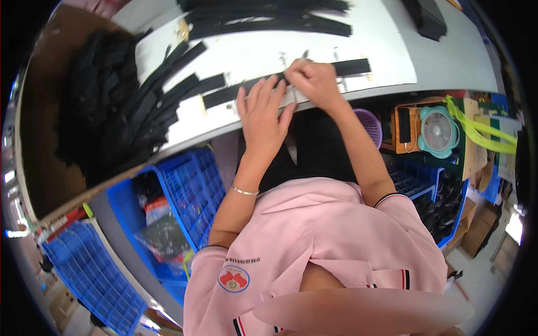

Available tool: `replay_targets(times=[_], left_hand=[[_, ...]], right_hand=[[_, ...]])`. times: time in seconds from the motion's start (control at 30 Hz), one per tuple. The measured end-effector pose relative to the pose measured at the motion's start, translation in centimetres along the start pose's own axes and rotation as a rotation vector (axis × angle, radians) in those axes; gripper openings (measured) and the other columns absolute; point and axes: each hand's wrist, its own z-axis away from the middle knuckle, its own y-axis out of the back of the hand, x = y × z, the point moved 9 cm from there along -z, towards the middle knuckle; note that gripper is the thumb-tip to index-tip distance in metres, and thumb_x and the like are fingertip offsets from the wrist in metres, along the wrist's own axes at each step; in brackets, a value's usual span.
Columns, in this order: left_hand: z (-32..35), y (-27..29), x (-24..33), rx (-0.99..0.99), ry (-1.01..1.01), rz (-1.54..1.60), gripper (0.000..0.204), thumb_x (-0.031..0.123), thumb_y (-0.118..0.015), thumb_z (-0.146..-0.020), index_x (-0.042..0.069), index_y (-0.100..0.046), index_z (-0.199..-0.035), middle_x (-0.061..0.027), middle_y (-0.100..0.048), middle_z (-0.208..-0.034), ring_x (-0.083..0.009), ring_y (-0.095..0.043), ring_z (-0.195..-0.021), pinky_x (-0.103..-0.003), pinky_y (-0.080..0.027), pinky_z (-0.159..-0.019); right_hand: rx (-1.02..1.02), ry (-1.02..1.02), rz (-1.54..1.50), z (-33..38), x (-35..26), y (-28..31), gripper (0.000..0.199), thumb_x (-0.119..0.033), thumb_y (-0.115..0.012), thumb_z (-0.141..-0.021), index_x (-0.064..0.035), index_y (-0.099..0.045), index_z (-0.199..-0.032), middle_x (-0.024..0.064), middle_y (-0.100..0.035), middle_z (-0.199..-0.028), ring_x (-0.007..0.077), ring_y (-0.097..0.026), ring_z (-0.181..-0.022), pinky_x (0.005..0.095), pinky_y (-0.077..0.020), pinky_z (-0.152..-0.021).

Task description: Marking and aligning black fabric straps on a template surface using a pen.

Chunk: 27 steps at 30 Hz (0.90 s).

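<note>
A long black fabric strip (353, 66) lies across the white board on the table in front of me. My left hand (262, 112) rests on its middle, fingers spread and pressing it flat. Just beside it my right hand (316, 82) is closed in a pinch over the strip. A slim pen-like tool (305, 54) pokes out above those fingers; its working end is hidden by the hand. Small dark marks and short pale pieces show on the white board (381, 47) around the strip. More black strips (188, 87) lie loosely to the left.
A cardboard box (42, 112) at the left holds a heap of black strips (101, 95). Other strips (269, 25) lie at the back. A black object (428, 19) stands far right. Below the table are blue crates (193, 193), a purple basket (370, 127) and a turquoise fan (438, 131).
</note>
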Motion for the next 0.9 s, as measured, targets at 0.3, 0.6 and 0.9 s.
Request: replay_targets(times=[0.3,0.6,0.9], left_hand=[[0.6,0.1,0.2,-0.019,-0.027,-0.065,0.046,0.022,-0.074,-0.094,0.007,-0.064,-0.137,-0.0113,-0.06,-0.143,-0.032,-0.05,-0.137,-0.056,-0.024,-0.121],[0.7,0.0,0.4,-0.015,-0.048,-0.059,0.046,0.025,-0.072,-0.096,0.006,-0.063,-0.137,-0.0119,-0.06,-0.142,-0.0319,-0.049,-0.137,-0.056,-0.023,-0.122],[-1.0,-0.6,2.0,0.043,-0.046,0.027,0.039,0.024,-0.076,-0.091,0.006,-0.069,-0.125,-0.0135,-0.062,-0.138,-0.0338,-0.05,-0.137,-0.058,-0.023,-0.121]], right_hand=[[0.263,0.139,0.215,3.1,-3.9,6.0,0.024,-0.008,-0.077,-0.09,-0.0066,-0.077,-0.113,0.0086,-0.077,-0.092,0.0203,-0.071,-0.076,0.0313,-0.0521,-0.072],[0.236,0.178,0.688,7.5,0.2,9.3,0.04,-0.011,-0.072,-0.093,-0.0099,-0.061,-0.131,0.0073,-0.072,-0.126,0.0236,-0.062,-0.131,0.0515,-0.0338,-0.118],[0.32,0.189,0.689,8.0,1.3,10.6,0.038,-0.011,-0.072,-0.093,-0.011,-0.062,-0.13,0.0091,-0.072,-0.127,0.023,-0.061,-0.132,0.0515,-0.037,-0.116]])
